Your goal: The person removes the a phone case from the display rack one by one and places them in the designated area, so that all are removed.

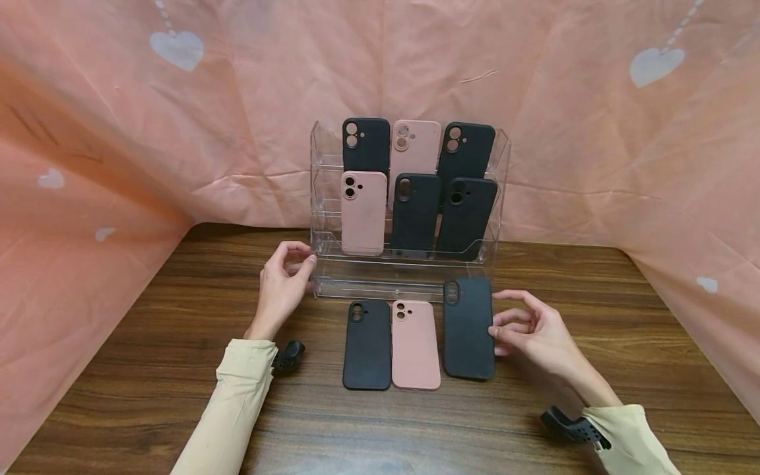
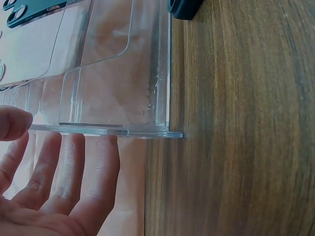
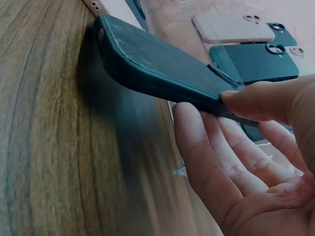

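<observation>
My right hand [image 1: 537, 333] pinches a black phone case [image 1: 469, 333] by its long right edge, thumb on the face and fingers beneath. In the right wrist view the case [image 3: 147, 66] is tilted, its far end above the wood. My left hand [image 1: 284, 280] touches the left side of a clear acrylic display stand [image 1: 410, 288], fingertips against the side wall in the left wrist view. On the table before the stand lie a black case [image 1: 367, 349] and a pink case [image 1: 417, 349], side by side.
The stand's upper tiers hold two rows of cases, among them a pink one [image 1: 363, 214] and a black one [image 1: 415, 214] in the nearer row. Pink cloth [image 1: 255, 132] with white hearts hangs behind and at both sides of the wooden table [image 1: 148, 356].
</observation>
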A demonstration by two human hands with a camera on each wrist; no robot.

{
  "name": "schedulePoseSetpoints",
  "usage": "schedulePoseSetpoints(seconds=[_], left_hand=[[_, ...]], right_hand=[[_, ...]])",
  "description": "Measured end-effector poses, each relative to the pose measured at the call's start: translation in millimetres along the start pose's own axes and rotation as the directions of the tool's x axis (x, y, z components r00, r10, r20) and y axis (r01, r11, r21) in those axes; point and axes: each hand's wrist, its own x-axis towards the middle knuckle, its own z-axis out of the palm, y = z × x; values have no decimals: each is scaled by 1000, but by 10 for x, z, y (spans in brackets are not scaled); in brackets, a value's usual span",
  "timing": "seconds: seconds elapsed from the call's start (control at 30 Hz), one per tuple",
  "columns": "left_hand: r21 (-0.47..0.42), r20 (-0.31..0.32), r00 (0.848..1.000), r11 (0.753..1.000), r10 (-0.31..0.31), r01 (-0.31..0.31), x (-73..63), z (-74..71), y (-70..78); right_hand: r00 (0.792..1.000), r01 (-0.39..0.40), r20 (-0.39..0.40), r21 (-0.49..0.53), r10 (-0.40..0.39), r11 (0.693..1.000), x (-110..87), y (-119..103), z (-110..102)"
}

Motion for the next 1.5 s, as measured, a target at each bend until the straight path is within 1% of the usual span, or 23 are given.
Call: schedulePoseSetpoints(seconds=[0.13, 0.3, 0.53, 0.7, 1.0, 1.2, 1.3, 1.43, 1.5], left_hand=[[3, -4, 1000, 1000, 0, 0, -1, 3, 1], [6, -7, 1000, 1000, 4, -4, -3, 7, 5], [3, -9, 1000, 1000, 4, -4, -6, 6, 6], [-2, -6, 1000, 1000, 3, -3, -9, 8, 11], [-2, -7, 1000, 1000, 4, -4, -12, 6, 17], [6, -7, 1000, 1000, 3, -3, -13, 1, 13], [15, -5, 1000, 1000, 2, -2, -15, 0, 15], [20, -1, 1000, 1000, 0, 0, -16, 0, 16], [22, 2, 1000, 1000, -2, 2, -17, -2, 16]], right_hand=[[999, -23, 31, -20, 24, 1000, -21, 28, -6], [997, -46, 63, -70, 50, 996, -41, 57, 8], [984, -123, 115, -96, 133, 988, -30, 84, 28], [979, -147, 121, -136, 164, 980, -11, 116, 49], [970, -189, 119, -165, 210, 968, 27, 96, 112], [970, -199, 95, -205, 222, 958, 48, 82, 152], [976, -176, 82, -238, 200, 955, 61, 84, 180], [986, -125, 72, -293, 152, 948, 72, 89, 220], [988, -115, 64, -313, 142, 943, 74, 92, 235]])
